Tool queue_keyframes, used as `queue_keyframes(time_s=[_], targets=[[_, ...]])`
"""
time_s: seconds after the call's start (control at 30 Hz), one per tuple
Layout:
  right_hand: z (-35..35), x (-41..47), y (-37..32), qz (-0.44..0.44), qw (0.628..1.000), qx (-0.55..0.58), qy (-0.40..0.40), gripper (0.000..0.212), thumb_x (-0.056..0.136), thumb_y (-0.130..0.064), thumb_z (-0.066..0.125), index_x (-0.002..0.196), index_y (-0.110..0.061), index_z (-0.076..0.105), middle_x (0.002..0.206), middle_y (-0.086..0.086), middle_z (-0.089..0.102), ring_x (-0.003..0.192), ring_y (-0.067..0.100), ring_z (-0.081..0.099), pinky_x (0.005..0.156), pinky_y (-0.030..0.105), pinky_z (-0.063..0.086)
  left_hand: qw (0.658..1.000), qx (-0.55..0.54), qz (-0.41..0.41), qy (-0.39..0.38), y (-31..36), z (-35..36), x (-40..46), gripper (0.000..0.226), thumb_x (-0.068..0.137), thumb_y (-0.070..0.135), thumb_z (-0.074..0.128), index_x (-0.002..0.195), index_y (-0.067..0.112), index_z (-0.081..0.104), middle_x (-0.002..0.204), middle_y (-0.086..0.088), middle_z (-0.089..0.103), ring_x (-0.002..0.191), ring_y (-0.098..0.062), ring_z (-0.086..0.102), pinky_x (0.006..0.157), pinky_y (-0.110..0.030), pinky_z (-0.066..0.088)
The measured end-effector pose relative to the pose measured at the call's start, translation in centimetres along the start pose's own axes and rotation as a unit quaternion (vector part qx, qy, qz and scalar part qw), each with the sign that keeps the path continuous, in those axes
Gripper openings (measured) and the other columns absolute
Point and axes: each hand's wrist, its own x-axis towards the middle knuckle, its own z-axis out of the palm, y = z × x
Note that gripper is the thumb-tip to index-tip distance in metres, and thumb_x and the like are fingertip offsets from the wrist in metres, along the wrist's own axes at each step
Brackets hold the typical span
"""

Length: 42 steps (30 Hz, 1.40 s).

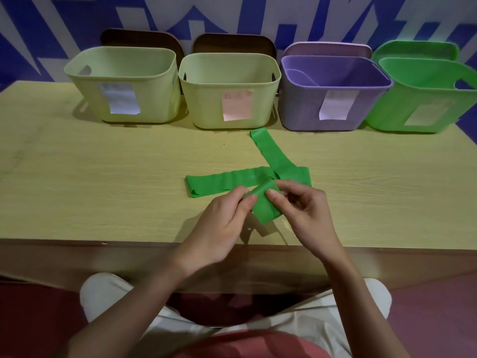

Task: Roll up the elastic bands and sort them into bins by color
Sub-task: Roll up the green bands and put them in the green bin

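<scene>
A long green elastic band point(227, 180) lies folded on the wooden table point(103, 177), one length running left and another point(268, 151) reaching back toward the bins. Its near end is wound into a short roll point(264, 205) lifted just above the table. My left hand point(224, 223) pinches the roll's left edge with thumb and fingers. My right hand point(302, 210) pinches its right side, thumb on top. At the back stand two pale yellow-green bins point(124, 83) point(229, 89), a purple bin point(333, 94) and a green bin point(423, 96).
Each bin carries a paper label on its front. Lids lean against the patterned blue wall behind the bins. A purple band lies inside the purple bin point(302, 76). The table's front edge runs just below my hands, with my lap under it.
</scene>
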Motion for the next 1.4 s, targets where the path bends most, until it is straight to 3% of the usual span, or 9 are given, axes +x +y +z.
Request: queue_keyframes(time_s=[0.1,0.2,0.4,0.5,0.67,0.8,1.03,1.23,1.4], targets=[[0.2,-0.1,-0.2,-0.003,1.000,0.000,-0.021,0.032,0.085,-0.033,0.072,0.109,-0.012,0.069,0.085,0.017,0.067,0.074,0.024,0.063,0.071,0.035,0.053,1.000,-0.009,-0.009,0.019,-0.1,0.3,0.1,0.025,0.099,0.033,0.034,0.078,0.025,0.044,0.059,0.012,0.041,0.052,-0.007,0.037,0.051,-0.030,0.030],[-0.1,0.0,-0.4,-0.017,1.000,-0.010,-0.020,0.026,0.082,-0.028,0.069,0.108,-0.026,0.066,0.074,-0.005,0.057,0.067,0.004,0.053,0.066,0.018,0.046,0.989,-0.136,-0.053,0.007,0.1,0.3,0.3,0.030,0.094,0.038,0.035,0.079,0.013,0.043,0.053,0.014,0.037,0.045,-0.002,0.031,0.046,-0.016,0.026],[-0.6,0.1,-1.1,-0.073,0.997,0.004,-0.034,0.029,0.090,-0.001,0.061,0.117,-0.010,0.064,0.065,-0.015,0.056,0.063,-0.004,0.048,0.063,0.009,0.038,0.879,-0.451,-0.127,-0.083,1.0,-0.2,0.6,0.025,0.093,0.033,0.040,0.098,0.009,0.042,0.054,0.008,0.026,0.042,-0.003,0.019,0.039,-0.016,0.017],[-0.1,0.1,-1.5,-0.074,0.997,0.023,-0.014,0.024,0.087,-0.008,0.064,0.110,-0.013,0.066,0.084,0.006,0.069,0.077,0.005,0.059,0.072,0.017,0.049,0.846,-0.500,-0.149,-0.109,1.0,-0.1,0.6,0.026,0.094,0.035,0.042,0.093,0.009,0.045,0.056,0.006,0.022,0.043,-0.005,0.017,0.039,-0.018,0.015],[-0.4,0.0,-0.6,-0.039,0.999,0.002,0.019,0.029,0.081,-0.028,0.071,0.106,-0.014,0.068,0.084,0.022,0.065,0.075,0.014,0.060,0.071,0.030,0.052,0.926,-0.338,-0.154,-0.071,0.5,0.2,0.9,0.037,0.095,0.042,0.041,0.086,0.008,0.052,0.052,0.007,0.035,0.042,-0.005,0.026,0.041,-0.018,0.019],[-0.8,-0.1,-0.1,-0.024,0.999,0.004,0.028,0.033,0.081,-0.027,0.073,0.106,-0.006,0.069,0.083,0.026,0.064,0.074,0.017,0.060,0.072,0.036,0.052,0.994,-0.108,-0.031,0.017,0.2,0.0,0.7,0.035,0.096,0.041,0.041,0.092,0.010,0.058,0.059,0.014,0.051,0.051,0.000,0.044,0.050,-0.014,0.032],[-1.5,0.6,-0.2,-0.016,1.000,0.002,0.010,0.023,0.077,-0.026,0.070,0.095,-0.012,0.069,0.072,-0.002,0.061,0.068,0.006,0.055,0.065,0.021,0.047,0.990,0.118,0.053,0.058,0.4,0.0,0.9,0.022,0.088,0.029,0.066,0.101,0.012,0.066,0.078,0.009,0.056,0.069,-0.008,0.052,0.059,-0.010,0.038],[-3.8,1.2,-0.4,-0.044,0.996,-0.058,-0.047,0.026,0.077,-0.026,0.078,0.093,-0.007,0.071,0.077,0.007,0.066,0.068,0.019,0.057,0.067,0.028,0.050,0.995,0.080,0.057,0.014,0.7,-0.2,1.6,0.024,0.089,0.030,0.054,0.092,0.012,0.069,0.076,0.000,0.062,0.070,-0.015,0.059,0.064,-0.038,0.048],[-5.4,1.9,-1.8,-0.104,0.984,-0.103,-0.103,0.039,0.076,-0.020,0.077,0.112,-0.011,0.067,0.091,0.012,0.067,0.078,0.016,0.061,0.070,0.023,0.049,0.996,0.054,0.059,-0.045,1.5,-0.4,2.4,0.020,0.091,0.027,0.052,0.074,0.024,0.062,0.068,0.006,0.059,0.062,-0.006,0.054,0.059,-0.023,0.043]])
